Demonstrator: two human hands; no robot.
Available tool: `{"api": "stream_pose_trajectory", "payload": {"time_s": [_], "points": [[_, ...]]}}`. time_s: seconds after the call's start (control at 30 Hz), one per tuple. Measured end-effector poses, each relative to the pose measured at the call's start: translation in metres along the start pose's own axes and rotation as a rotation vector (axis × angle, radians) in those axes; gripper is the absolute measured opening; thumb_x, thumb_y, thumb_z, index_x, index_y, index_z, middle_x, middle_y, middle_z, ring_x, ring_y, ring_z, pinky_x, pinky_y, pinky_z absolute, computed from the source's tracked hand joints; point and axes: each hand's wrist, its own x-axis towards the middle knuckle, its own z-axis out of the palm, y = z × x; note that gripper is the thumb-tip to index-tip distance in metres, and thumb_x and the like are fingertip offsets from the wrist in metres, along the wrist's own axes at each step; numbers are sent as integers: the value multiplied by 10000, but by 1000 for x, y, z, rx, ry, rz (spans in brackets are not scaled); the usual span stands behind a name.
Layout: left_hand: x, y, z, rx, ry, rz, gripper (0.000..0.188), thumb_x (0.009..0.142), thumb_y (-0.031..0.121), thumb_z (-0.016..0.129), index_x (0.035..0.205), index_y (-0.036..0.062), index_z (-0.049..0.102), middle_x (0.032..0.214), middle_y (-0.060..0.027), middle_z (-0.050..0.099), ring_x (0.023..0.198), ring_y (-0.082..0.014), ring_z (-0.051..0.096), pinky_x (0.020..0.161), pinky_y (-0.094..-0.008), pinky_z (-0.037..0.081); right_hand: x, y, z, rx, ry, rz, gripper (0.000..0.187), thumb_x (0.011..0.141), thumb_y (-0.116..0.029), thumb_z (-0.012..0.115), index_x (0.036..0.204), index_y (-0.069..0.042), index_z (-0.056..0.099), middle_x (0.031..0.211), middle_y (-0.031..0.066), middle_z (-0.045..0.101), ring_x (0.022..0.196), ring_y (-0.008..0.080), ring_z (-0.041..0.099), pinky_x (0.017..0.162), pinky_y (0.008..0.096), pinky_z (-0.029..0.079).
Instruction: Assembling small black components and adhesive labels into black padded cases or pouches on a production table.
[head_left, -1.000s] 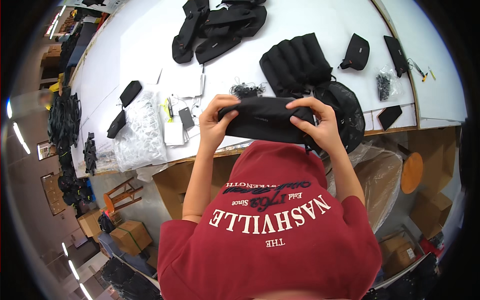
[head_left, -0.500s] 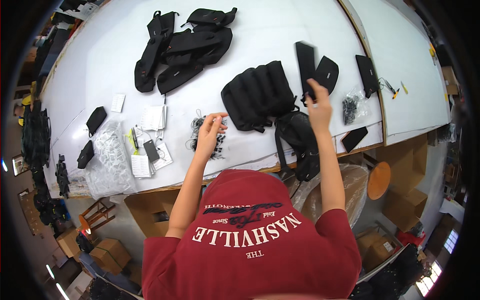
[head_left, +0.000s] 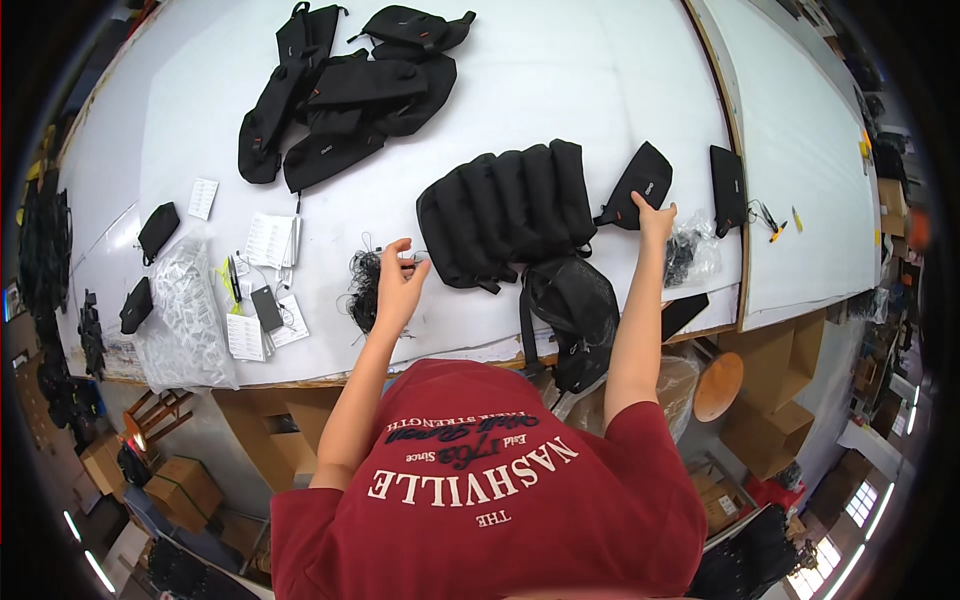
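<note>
White worktable (head_left: pixel 560 90) spreads before me. My right hand (head_left: pixel 655 213) lays a small black pouch (head_left: pixel 640 180) down at two o'clock, fingers pressing its edge, beside the row of stacked pouches (head_left: pixel 510 210). My left hand (head_left: pixel 398 280) pinches a tag string above the tangle of strings (head_left: pixel 362 285). Many more loose pouches (head_left: pixel 340 85) wait at eleven o'clock.

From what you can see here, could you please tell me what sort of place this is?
Probably a bag-making or packing workshop: a long white worktable carries a row of stacked black fabric pouches, a heap of black bags and paper tags.
</note>
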Motion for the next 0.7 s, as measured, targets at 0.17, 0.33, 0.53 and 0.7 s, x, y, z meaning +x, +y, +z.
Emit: {"api": "stream_pose_trajectory", "payload": {"time_s": [0.17,0.33,0.53,0.7], "points": [[21,3,29,-90,-107,-153,680,787,212,685,1298,-17,298,1202,-189,470,916,-238,564,785,-328,481,-14,-14,-10,346,-281,-337,565,710,-192,671,1218,-8,506,1074,170,577,896,343,594,805,394,463],[43,12,47,-130,-58,-74,671,770,155,696,1298,1,310,1218,-196,488,979,-271,567,831,-344,478,-78,-41,-14,155,-414,-593,533,801,-234,592,1299,-101,458,1022,174,517,922,304,544,798,365,450],[48,1,41,-146,-75,-76,678,775,171,704,1314,18,322,1243,-174,462,1046,-274,533,859,-352,460,-31,-26,-32,460,-453,-333,396,853,-376,605,1127,-90,623,988,128,550,869,197,535,771,297,443],[47,-7,37,-153,-119,-151,661,765,175,708,1299,23,349,1210,-138,465,994,-233,511,836,-335,445,109,12,-53,102,217,-545,168,738,-165,661,897,-113,676,1115,118,575,1062,285,515,917,392,390]]}}
